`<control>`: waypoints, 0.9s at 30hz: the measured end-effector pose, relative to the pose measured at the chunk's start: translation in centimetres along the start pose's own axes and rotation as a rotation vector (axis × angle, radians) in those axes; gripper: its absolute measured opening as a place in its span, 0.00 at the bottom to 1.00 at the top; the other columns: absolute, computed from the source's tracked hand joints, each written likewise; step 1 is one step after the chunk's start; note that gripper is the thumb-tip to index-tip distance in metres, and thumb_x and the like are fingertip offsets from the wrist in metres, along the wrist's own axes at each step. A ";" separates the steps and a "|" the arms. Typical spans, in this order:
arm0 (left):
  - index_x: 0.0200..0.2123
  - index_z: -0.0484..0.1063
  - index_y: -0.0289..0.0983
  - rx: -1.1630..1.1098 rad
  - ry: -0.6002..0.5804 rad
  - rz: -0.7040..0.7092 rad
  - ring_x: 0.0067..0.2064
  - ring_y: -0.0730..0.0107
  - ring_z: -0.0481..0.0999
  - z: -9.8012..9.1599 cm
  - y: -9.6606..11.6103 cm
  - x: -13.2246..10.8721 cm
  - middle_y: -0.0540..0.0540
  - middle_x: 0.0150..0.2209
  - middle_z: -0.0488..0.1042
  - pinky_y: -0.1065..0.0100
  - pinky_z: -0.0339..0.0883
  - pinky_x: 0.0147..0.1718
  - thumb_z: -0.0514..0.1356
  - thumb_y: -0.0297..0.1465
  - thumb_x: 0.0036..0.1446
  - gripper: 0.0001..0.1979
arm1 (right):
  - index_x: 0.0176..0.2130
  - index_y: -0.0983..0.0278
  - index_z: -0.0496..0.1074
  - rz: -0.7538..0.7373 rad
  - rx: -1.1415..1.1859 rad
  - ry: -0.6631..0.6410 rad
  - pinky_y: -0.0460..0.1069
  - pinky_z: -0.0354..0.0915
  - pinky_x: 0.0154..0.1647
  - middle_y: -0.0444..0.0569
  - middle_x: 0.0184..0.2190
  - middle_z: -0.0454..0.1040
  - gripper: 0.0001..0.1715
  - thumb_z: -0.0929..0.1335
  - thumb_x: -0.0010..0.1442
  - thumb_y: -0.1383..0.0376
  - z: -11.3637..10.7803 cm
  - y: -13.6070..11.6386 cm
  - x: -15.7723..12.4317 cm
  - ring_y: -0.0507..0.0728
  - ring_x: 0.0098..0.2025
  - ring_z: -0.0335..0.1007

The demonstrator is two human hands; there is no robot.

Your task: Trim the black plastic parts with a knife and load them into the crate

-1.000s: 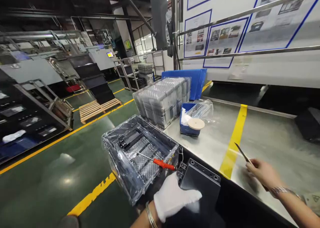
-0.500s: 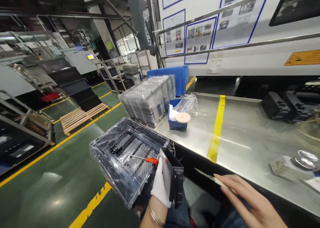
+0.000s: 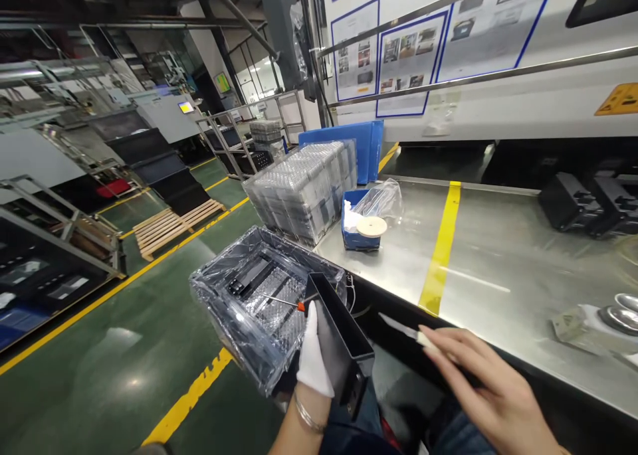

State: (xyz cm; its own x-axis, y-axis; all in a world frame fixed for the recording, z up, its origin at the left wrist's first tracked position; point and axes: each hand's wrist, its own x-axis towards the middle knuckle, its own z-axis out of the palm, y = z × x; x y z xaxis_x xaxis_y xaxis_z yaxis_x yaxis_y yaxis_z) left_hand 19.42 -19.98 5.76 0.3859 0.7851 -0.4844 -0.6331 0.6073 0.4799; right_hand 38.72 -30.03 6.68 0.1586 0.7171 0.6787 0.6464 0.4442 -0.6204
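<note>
1. part: black housing (image 3: 337, 352) is up in the gloved left hand (image 3: 315, 362), tilted, hollow showing; off the tabletop (image 3: 399, 275), overlapping the near right corner of the film-lined crate (image 3: 202, 283) in view
2. hands: left grips the housing, white glove flat along its outer wall; bare right hand (image 3: 481, 382) pinches a thin knife (image 3: 399, 327), blade pointing at the housing but apart from it
3. screwdriver (image 3: 300, 307): red handle end shows beside the glove, shaft out over the crate; rest hidden, can't tell if left hand pinches it too
4. step, my read: edge trimming or deburring, blade not engaged; any burr is too small to make out
5. next move calls for: hold housing steady, turn the wanted edge to the knife, light stroke away from the glove; mind the screwdriver, it could slip or scratch the wall
</note>
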 end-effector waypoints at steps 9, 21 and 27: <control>0.39 0.81 0.36 -0.204 0.118 0.024 0.33 0.68 0.80 1.9 1.0 -1.2 0.47 0.32 0.82 0.68 0.74 0.38 0.50 0.46 0.68 0.25 | 0.35 0.57 0.80 0.116 0.170 -0.473 0.43 0.71 0.24 0.46 0.25 0.77 0.18 0.64 0.70 0.56 -1.2 -2.2 -0.9 0.53 0.24 0.74; 0.28 0.80 0.38 -0.044 0.297 0.116 0.23 0.73 0.75 1.1 1.0 -0.7 0.51 0.22 0.77 0.73 0.71 0.27 0.53 0.45 0.67 0.24 | 0.30 0.58 0.74 0.141 0.175 -0.699 0.43 0.66 0.23 0.43 0.22 0.72 0.20 0.63 0.71 0.57 -1.2 -2.1 -1.4 0.51 0.22 0.70; 0.30 0.81 0.40 -0.016 -0.159 -0.061 0.29 0.74 0.78 -0.8 -0.4 -0.3 0.53 0.25 0.79 0.77 0.70 0.29 0.74 0.50 0.38 0.22 | 0.28 0.60 0.74 0.196 0.228 -0.329 0.41 0.66 0.22 0.42 0.22 0.72 0.15 0.68 0.66 0.58 -0.4 -0.9 -0.1 0.51 0.22 0.70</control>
State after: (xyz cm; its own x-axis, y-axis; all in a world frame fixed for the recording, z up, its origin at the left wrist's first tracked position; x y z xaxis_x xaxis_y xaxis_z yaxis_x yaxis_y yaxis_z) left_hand 19.09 -20.54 5.11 0.5246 0.7568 -0.3900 -0.6153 0.6536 0.4407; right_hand 38.36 -30.69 7.36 -0.0076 0.9159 0.4013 0.4411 0.3632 -0.8207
